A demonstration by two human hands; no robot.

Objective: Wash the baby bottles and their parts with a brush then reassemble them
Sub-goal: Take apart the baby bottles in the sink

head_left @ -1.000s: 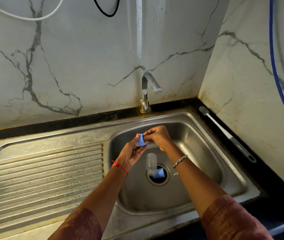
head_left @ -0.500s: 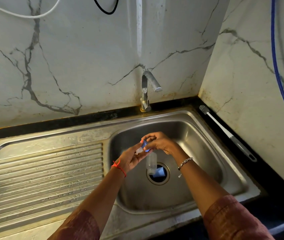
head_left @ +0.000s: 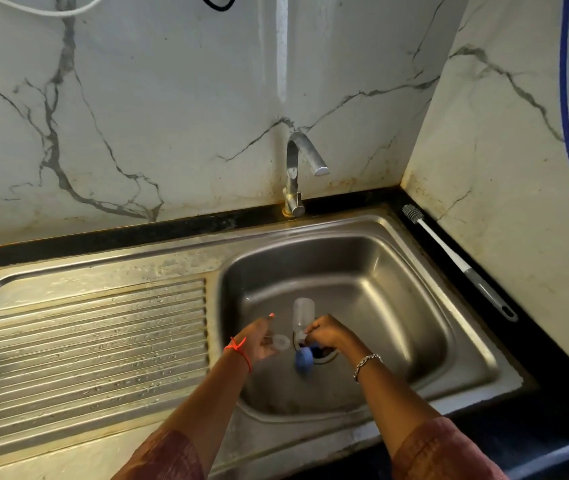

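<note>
We find the task at an early stage: the bottle (head_left: 303,311) sits dismantled in the sink (head_left: 414,306), the tap (head_left: 302,161) runs dry, and the brush (head_left: 460,263) rests untouched on the tabletop (head_left: 550,355), well apart. Washing and reassembly remain, in our judgement. The right hand (head_left: 328,336) curls its fingers at the bottle's neck, apparently gripping it; the blue collar (head_left: 304,361) lies just beneath, by the drain (head_left: 326,353). The left hand (head_left: 259,341) carries a clear teat (head_left: 280,342); pinched or cradled, we cannot tell.
</note>
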